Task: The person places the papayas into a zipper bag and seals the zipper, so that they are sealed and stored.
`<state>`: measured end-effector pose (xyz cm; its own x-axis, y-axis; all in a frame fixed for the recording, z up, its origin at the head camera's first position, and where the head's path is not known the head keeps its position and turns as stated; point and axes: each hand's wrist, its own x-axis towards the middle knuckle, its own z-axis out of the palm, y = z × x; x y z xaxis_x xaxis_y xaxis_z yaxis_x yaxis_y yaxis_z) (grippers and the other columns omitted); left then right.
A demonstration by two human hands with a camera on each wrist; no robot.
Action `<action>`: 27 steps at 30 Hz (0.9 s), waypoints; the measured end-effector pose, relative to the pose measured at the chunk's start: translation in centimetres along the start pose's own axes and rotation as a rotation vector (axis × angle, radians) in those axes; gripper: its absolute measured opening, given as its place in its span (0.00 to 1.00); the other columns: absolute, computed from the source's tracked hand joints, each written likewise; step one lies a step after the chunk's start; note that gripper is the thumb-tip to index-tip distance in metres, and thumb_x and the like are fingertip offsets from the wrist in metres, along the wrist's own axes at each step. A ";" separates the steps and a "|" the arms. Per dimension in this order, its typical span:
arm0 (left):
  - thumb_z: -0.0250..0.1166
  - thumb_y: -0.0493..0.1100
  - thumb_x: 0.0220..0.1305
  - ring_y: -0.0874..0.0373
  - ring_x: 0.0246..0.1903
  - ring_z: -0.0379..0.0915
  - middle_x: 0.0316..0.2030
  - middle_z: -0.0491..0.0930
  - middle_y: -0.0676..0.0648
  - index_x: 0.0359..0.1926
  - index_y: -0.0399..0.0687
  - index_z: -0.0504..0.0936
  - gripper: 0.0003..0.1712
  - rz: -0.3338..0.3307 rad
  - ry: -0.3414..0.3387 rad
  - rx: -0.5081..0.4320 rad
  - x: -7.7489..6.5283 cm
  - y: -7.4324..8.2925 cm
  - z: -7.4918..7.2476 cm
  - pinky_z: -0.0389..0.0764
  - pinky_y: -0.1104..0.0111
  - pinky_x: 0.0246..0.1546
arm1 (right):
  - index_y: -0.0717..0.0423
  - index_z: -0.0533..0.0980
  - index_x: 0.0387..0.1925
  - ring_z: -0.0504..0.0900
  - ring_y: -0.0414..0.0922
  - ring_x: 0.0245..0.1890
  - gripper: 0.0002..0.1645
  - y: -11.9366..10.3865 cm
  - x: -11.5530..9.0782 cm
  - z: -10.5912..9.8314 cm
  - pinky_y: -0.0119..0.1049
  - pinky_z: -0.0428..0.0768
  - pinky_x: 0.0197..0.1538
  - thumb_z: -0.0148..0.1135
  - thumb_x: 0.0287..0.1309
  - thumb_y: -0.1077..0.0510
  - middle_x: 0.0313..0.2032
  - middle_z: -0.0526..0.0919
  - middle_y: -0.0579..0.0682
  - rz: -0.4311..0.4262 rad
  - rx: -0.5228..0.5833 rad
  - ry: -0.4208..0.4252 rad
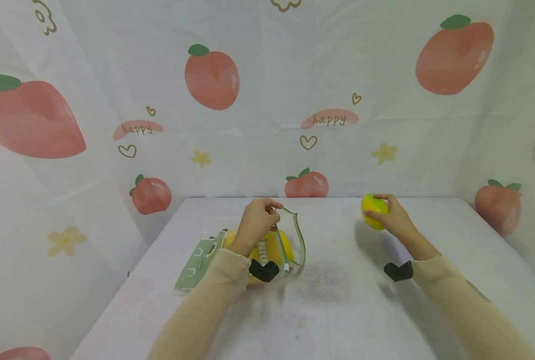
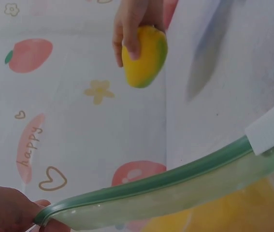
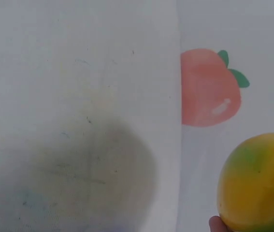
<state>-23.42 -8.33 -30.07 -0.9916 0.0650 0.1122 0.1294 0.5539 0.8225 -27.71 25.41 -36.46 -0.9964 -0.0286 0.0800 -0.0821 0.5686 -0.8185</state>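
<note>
My left hand [image 1: 259, 220] pinches the upper edge of a green-and-clear zip bag [image 1: 192, 267], whose mouth gapes toward the right. A white slider [image 2: 270, 128] sits on its green zip strip [image 2: 151, 179] in the left wrist view. Inside the bag shows something yellow [image 1: 287, 246] with pale lettering, partly covered by the left forearm. Off to the right, my right hand [image 1: 399, 222] grips a yellow mango [image 1: 370, 203] with green patches, raised above the table. In the right wrist view, fingertips show at the edges of the mango [image 3: 255, 186].
The white table [image 1: 339, 320] has faint grey smudges near its middle. Behind it and at both sides hangs a white cloth [image 1: 258, 150] printed with fruit, hearts and flowers. A black band [image 1: 264, 270] with a mount is at each wrist.
</note>
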 end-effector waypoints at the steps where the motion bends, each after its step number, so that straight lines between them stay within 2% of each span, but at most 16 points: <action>1: 0.57 0.31 0.59 0.56 0.18 0.75 0.27 0.74 0.46 0.47 0.42 0.84 0.17 0.001 0.000 -0.002 0.0 0.0 0.0 0.84 0.69 0.28 | 0.63 0.51 0.71 0.66 0.67 0.59 0.44 -0.1 -0.1 0.0 0.57 0.72 0.58 0.58 0.64 0.47 0.67 0.56 0.75 -0.006 -0.002 -0.004; 6: 0.56 0.31 0.59 0.56 0.18 0.75 0.27 0.74 0.46 0.47 0.42 0.84 0.17 0.004 0.005 -0.007 -0.1 0.0 -0.1 0.83 0.69 0.27 | 0.62 0.53 0.71 0.69 0.63 0.54 0.44 -0.8 -0.9 0.3 0.47 0.75 0.51 0.60 0.63 0.48 0.65 0.59 0.74 -0.034 -0.015 -0.019; 12: 0.56 0.31 0.58 0.56 0.18 0.74 0.27 0.73 0.46 0.47 0.40 0.84 0.17 0.020 0.007 -0.007 -0.2 0.1 -0.2 0.83 0.69 0.27 | 0.60 0.55 0.70 0.71 0.58 0.48 0.43 -1.7 -1.8 0.8 0.37 0.74 0.44 0.62 0.62 0.47 0.58 0.65 0.70 -0.053 -0.032 -0.029; 15: 0.56 0.31 0.59 0.56 0.18 0.74 0.27 0.73 0.46 0.47 0.41 0.84 0.17 0.018 0.008 -0.009 -0.2 0.1 -0.2 0.83 0.69 0.27 | 0.59 0.56 0.69 0.71 0.57 0.48 0.42 -2.0 -2.2 1.2 0.38 0.74 0.46 0.62 0.61 0.47 0.58 0.66 0.68 -0.073 -0.038 -0.032; 20: 0.56 0.31 0.59 0.56 0.18 0.75 0.27 0.73 0.46 0.46 0.41 0.84 0.17 0.016 0.008 -0.011 -0.2 0.0 -0.2 0.83 0.69 0.27 | 0.59 0.56 0.69 0.70 0.58 0.50 0.42 -2.4 -2.9 1.8 0.43 0.75 0.52 0.63 0.61 0.47 0.60 0.65 0.66 -0.076 -0.034 -0.050; 27: 0.57 0.31 0.58 0.56 0.18 0.75 0.27 0.74 0.46 0.46 0.42 0.84 0.17 0.008 0.012 -0.007 -0.2 -0.1 -0.3 0.83 0.69 0.27 | 0.58 0.58 0.68 0.70 0.58 0.50 0.41 -3.1 -4.1 2.6 0.41 0.75 0.49 0.64 0.59 0.48 0.60 0.66 0.66 -0.120 -0.030 -0.076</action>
<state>-23.21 -8.62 -30.01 -0.9903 0.0593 0.1256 0.1375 0.5477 0.8253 -23.48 21.61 -35.78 -0.9784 -0.1591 0.1321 -0.2010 0.5813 -0.7885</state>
